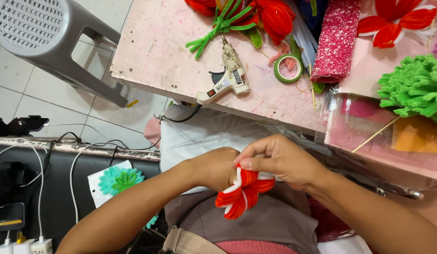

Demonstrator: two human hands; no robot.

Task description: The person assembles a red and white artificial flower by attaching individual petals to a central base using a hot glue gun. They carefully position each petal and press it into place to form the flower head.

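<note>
**Both hands closed on one red-and-white flower**

The red-and-white pipe-cleaner flower (pixel 244 194) sits low in the middle of the view, over the person's lap, below the near edge of the desk (pixel 157 56). The right hand (pixel 279 160) has its grip closed on the flower's top, thumb pressed on a red petal, fingers curled tight around it. The left hand (pixel 216 167) is closed into a fist at the flower's 9 o'clock, touching it; what its fingers pinch is hidden behind the right hand and the petals. The flower's stem, if any, cannot be made out.

On the desk, at 12 o'clock from the hands, lies one glue gun (pixel 228 77), its cord dropping over the edge. At 1 o'clock lie one green tape roll (pixel 289 69) and one roll of pink glittery sheet (pixel 336 40). A green fluffy flower (pixel 416 84) on a thin stick stands at 2 o'clock, partly cut off by the frame. Red flowers with green stems (pixel 256 16) are cropped at the top edge; their count is unclear. One grey stool (pixel 44 37) stands at 10 o'clock, and one teal paper flower (pixel 120 181) lies at 9 o'clock.
</note>
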